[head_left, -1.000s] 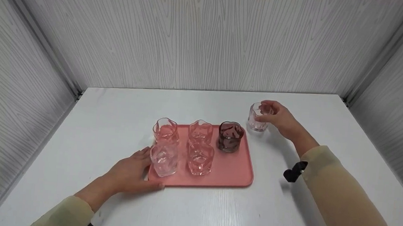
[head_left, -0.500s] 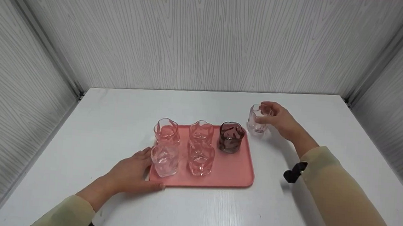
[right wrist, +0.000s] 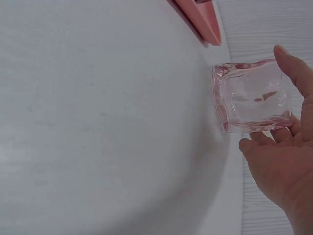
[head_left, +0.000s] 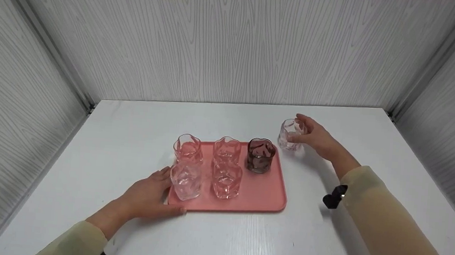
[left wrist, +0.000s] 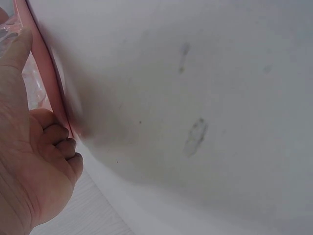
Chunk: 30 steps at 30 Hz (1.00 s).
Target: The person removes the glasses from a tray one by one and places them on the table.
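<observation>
At the back right, my right hand [head_left: 318, 138] is spread around a clear, faintly pink drinking glass [head_left: 289, 142] standing upright on the table. In the right wrist view, the digits lie on two sides of this glass [right wrist: 254, 98], some with a gap to its wall. My left hand [head_left: 148, 197] rests against the front-left corner of a pink tray [head_left: 260, 196], its thumb along the front edge, its fingers by the left side. On the tray stand several wavy clear glasses, including a front-left glass [head_left: 186, 186] close to my left fingers, and one dark smoky glass [head_left: 259, 161] at the back right.
The tray sits in the middle of a white table [head_left: 243, 240]. Pale wood-grain panels [head_left: 233, 44] enclose the table at the back and both sides. The right-hand glass stands just beyond the tray's back-right corner.
The fingers of my right hand have straightened and loosened around the glass, which sits very slightly further left. My left hand and the tray have stayed in place.
</observation>
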Each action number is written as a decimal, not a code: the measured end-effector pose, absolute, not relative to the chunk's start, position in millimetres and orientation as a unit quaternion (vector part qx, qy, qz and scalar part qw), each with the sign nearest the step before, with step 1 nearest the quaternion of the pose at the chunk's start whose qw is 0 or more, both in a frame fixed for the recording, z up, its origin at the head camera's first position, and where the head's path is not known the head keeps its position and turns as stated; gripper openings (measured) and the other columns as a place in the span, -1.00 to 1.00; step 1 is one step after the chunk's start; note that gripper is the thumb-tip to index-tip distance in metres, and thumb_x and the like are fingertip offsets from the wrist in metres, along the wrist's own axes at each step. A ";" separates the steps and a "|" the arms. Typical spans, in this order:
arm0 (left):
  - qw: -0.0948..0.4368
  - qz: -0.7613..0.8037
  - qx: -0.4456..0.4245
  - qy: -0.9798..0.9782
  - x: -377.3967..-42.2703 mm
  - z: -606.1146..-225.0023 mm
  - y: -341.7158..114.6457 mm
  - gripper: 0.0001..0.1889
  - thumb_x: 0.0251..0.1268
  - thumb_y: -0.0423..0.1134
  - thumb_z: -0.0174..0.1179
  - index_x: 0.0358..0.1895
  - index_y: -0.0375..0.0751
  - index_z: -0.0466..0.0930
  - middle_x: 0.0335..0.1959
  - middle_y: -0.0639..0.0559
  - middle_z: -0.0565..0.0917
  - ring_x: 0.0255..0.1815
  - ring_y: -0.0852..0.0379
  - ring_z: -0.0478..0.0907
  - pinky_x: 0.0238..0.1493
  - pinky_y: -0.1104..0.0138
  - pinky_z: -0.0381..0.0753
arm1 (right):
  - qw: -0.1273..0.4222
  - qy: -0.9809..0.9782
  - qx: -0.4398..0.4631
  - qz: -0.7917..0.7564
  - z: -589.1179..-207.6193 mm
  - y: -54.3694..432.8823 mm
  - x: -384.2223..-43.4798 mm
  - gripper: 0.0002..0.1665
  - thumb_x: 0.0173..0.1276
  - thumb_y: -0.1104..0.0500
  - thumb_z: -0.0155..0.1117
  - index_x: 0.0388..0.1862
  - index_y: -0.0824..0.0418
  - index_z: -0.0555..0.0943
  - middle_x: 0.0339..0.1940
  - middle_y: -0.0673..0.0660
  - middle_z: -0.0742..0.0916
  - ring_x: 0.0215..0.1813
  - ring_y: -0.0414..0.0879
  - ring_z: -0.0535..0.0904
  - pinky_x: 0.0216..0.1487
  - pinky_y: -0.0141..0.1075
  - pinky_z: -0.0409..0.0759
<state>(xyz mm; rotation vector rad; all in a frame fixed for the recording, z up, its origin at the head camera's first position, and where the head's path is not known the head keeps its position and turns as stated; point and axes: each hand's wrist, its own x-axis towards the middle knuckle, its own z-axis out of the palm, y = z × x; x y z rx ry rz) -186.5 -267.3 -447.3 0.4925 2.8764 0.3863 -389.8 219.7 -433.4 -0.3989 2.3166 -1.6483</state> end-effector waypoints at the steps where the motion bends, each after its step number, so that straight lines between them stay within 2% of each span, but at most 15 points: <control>1: 0.099 0.129 0.166 0.973 -186.7 -447.3 -267.4 0.18 0.17 0.64 0.16 0.71 -0.07 0.17 0.72 -0.04 0.15 0.73 -0.20 0.02 0.48 -0.27 0.34 | 0.133 0.802 -0.138 -0.566 -431.6 220.8 -389.3 0.20 0.42 0.10 0.54 0.80 0.12 -0.03 0.78 0.19 0.13 0.77 0.11 -0.14 0.70 0.05 -0.04; 4: 0.095 0.127 0.168 0.973 -187.6 -447.5 -267.5 0.17 0.18 0.63 0.16 0.70 -0.11 0.20 0.70 -0.10 0.18 0.72 -0.21 0.04 0.51 -0.23 0.32 | 0.117 0.807 -0.143 -0.560 -424.0 223.4 -387.8 0.24 0.44 0.07 0.52 0.81 0.09 -0.10 0.79 0.16 0.05 0.78 0.09 -0.16 0.70 0.04 0.00; 7: 0.092 0.123 0.172 0.973 -188.5 -448.4 -267.5 0.17 0.20 0.63 0.15 0.69 -0.14 0.21 0.69 -0.14 0.20 0.71 -0.22 0.06 0.53 -0.19 0.32 | 0.086 0.809 -0.150 -0.562 -413.1 224.0 -383.3 0.22 0.45 0.07 0.51 0.80 0.11 -0.09 0.79 0.16 0.09 0.77 0.08 -0.11 0.69 0.01 0.06; 16: 0.087 0.120 0.173 0.974 -190.6 -449.1 -268.0 0.18 0.21 0.63 0.13 0.70 -0.15 0.17 0.70 -0.11 0.18 0.72 -0.22 0.06 0.50 -0.23 0.33 | -0.008 0.807 -0.176 -0.563 -383.0 200.3 -356.4 0.01 0.40 0.04 0.57 0.70 0.16 0.26 0.61 0.14 0.47 0.65 0.03 0.30 0.62 -0.07 0.27; 20: 0.088 0.118 0.170 0.974 -190.9 -448.8 -267.5 0.19 0.20 0.64 0.13 0.71 -0.13 0.16 0.71 -0.10 0.16 0.72 -0.22 0.04 0.49 -0.25 0.34 | -0.012 0.806 -0.198 -0.558 -381.0 187.0 -347.0 -0.04 0.39 0.05 0.58 0.66 0.17 0.33 0.54 0.14 0.54 0.58 0.01 0.39 0.62 -0.08 0.26; 30: 0.088 0.122 0.169 0.974 -189.6 -448.4 -266.7 0.18 0.19 0.64 0.14 0.70 -0.11 0.19 0.71 -0.08 0.18 0.72 -0.21 0.05 0.49 -0.24 0.36 | 0.020 0.801 -0.220 -0.556 -399.9 159.3 -325.0 0.00 0.32 0.04 0.64 0.64 0.16 0.36 0.53 0.12 0.55 0.57 -0.03 0.41 0.61 -0.11 0.29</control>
